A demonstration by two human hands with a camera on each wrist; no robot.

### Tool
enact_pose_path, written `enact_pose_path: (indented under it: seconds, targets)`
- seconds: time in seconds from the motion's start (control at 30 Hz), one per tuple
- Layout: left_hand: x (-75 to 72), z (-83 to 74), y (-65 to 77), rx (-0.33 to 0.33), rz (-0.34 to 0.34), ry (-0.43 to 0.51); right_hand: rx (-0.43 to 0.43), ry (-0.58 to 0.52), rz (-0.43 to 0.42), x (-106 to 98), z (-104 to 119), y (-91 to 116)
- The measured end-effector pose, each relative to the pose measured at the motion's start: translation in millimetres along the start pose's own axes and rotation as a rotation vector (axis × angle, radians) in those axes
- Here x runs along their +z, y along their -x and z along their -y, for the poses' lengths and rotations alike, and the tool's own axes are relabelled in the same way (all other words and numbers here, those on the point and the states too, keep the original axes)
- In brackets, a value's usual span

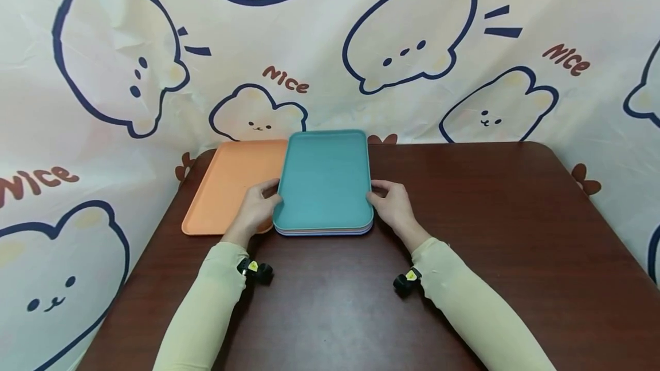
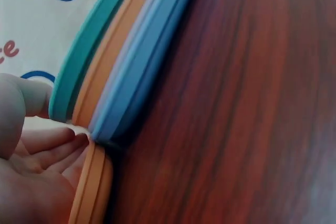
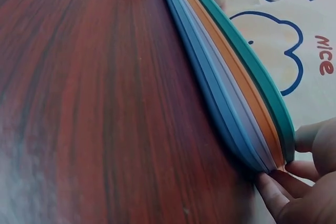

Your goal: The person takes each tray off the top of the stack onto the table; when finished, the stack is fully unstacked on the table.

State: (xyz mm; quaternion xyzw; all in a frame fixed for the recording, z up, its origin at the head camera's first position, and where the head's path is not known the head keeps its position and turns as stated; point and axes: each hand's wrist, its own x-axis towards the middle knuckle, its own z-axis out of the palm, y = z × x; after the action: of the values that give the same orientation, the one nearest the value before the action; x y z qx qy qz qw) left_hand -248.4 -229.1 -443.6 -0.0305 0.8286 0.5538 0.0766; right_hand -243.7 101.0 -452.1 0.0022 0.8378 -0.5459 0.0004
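A stack of rectangular trays lies on the table with a teal tray (image 1: 327, 179) on top. Below it, in the right wrist view, come an orange tray (image 3: 239, 80), a lavender tray (image 3: 239, 111) and a blue tray (image 3: 220, 106). My left hand (image 1: 256, 206) grips the stack's left edge, thumb at the teal rim and fingers lower down. At the opposite edge my right hand (image 1: 394, 206) holds the stack, its thumb against the teal rim and fingertips along the lower rims. A separate orange tray (image 1: 227, 188) lies on the left, partly beneath my left hand.
The dark brown wooden table (image 1: 490, 216) extends to the right and front of the trays. Behind its back edge hangs a pale cloth (image 1: 319, 33) printed with cartoon bears. The stack overlaps the right side of the separate orange tray in the head view.
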Motion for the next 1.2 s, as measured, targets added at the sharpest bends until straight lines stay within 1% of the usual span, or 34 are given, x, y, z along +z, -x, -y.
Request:
enact_pose_path:
  seconds: [0.13,0.27,0.47,0.6,0.73,0.93,1.1,1.2]
  targets:
    - [-3.5,3.5,-1.6,-0.003,0.007,0.016,0.024,-0.012,-0.016,4,4,1]
    - [-4.7,6.2,-1.3,0.007,0.008,0.036,0.031,0.021,-0.052,7,7,1]
    - [-4.5,9.9,-0.7,-0.021,0.011,0.061,-0.025,0.165,-0.123,8,8,2]
    - [-5.3,11.2,-1.8,-0.010,0.022,0.069,-0.062,0.172,-0.164,8,13,5]
    - [-6.8,10.9,-1.6,0.003,0.028,0.058,-0.076,0.129,-0.204,6,17,8]
    - [-6.1,11.9,-1.5,0.035,0.051,0.043,-0.017,0.006,-0.251,-1,19,11]
    - [-4.5,11.6,-2.9,0.046,0.059,0.019,0.022,-0.102,-0.255,-8,14,14]
    - [-4.1,11.0,-3.8,0.052,0.058,0.008,0.039,-0.165,-0.242,-16,11,17]
